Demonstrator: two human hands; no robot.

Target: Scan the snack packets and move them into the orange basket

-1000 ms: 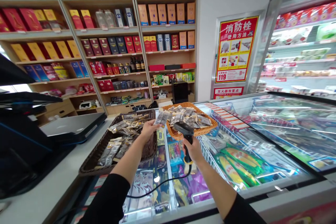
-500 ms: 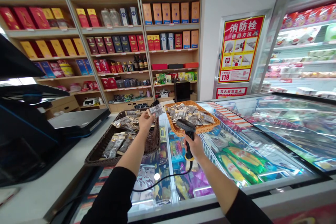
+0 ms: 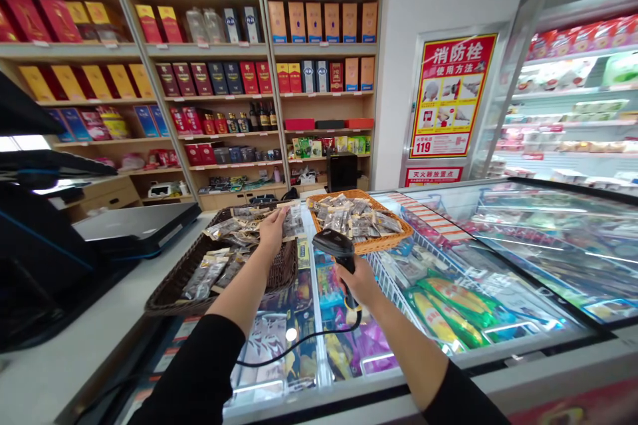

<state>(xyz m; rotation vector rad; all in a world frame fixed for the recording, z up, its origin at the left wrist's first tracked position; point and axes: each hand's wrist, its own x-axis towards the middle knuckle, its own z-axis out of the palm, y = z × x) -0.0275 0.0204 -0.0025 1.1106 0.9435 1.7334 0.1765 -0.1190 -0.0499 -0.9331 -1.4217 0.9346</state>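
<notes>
My left hand (image 3: 272,232) is closed on a small clear-and-beige snack packet (image 3: 294,220), over the right rim of the dark brown wicker basket (image 3: 172,289). Several similar packets (image 3: 204,275) lie in that basket. A black handheld barcode scanner (image 3: 335,243) is gripped in my right hand (image 3: 359,281), its head tilted toward the left. Its cable (image 3: 299,343) loops down over the freezer's glass lid. Just beyond the scanner stands an orange wicker basket (image 3: 383,244) heaped with the same kind of packets.
Both baskets rest on a glass-topped chest freezer (image 3: 508,362) with packaged goods inside. To the left, a counter (image 3: 107,292) carries a flat grey-black scale (image 3: 134,226) and dark equipment. Shelves of boxes (image 3: 214,83) line the back wall, and a lit fridge (image 3: 573,126) stands at right.
My left hand has lowered the packet and tilted it downward near the dark basket's rim. The scanner has shifted slightly left and down. The whole view has moved a little.
</notes>
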